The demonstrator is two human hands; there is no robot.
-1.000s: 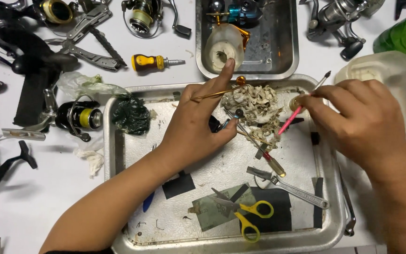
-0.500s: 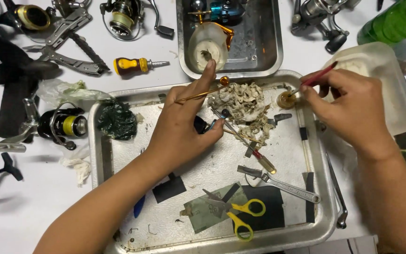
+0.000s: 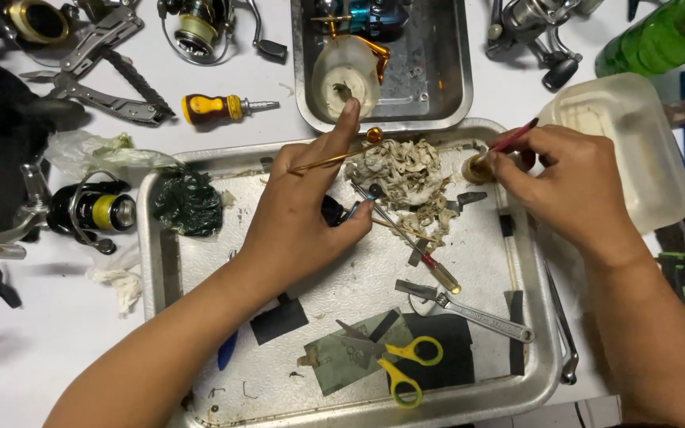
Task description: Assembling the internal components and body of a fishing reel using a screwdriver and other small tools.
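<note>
Right hand [image 3: 576, 190] pinches a brass part [image 3: 477, 168] and red brush [image 3: 514, 136], left hand [image 3: 303, 214] across the rag pile [image 3: 406, 178] loosely grips a dark piece [image 3: 333, 211].

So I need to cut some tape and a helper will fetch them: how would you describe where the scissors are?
Find the large metal tray under both hands. Along its near edge, on dark paper scraps, lie the scissors. Their yellow handles set them apart from the grey adjustable wrench just beyond them.
</note>
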